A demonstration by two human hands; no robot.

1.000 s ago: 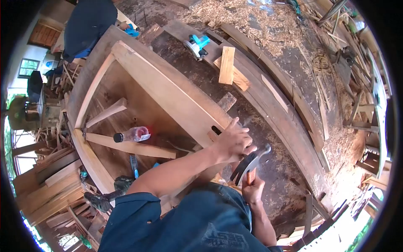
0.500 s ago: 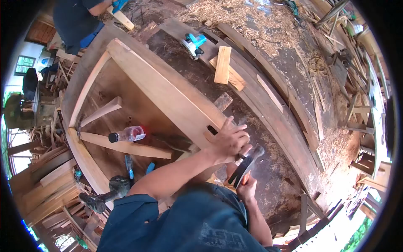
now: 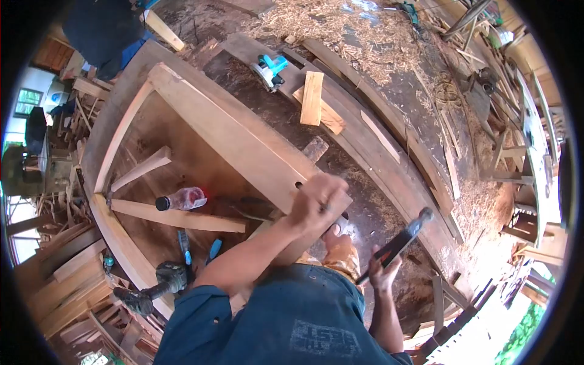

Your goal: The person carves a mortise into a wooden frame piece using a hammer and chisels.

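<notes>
My left hand [image 3: 317,204] is closed at the near end of a wide pale board [image 3: 237,143], beside a small dark slot cut in it. What the fingers grip, if anything, is hidden; a dark round end shows just past the hand, but I cannot make out its kind. In my right hand [image 3: 385,272] is a hammer [image 3: 401,242], held by its dark handle off to the right of the board. The hammer's metal head points up and away, apart from the board and from my left hand.
A clear bottle with a black cap [image 3: 182,199] and a cordless drill [image 3: 167,280] lie left. A blue power saw [image 3: 269,72] and wood offcuts [image 3: 312,97] rest on a long plank. Shavings [image 3: 340,30] cover the floor. Another person [image 3: 103,36] is at upper left.
My right hand has swung the hammer right, away from my left hand, where its head was close by. My left hand's fingers, more spread before, are now curled.
</notes>
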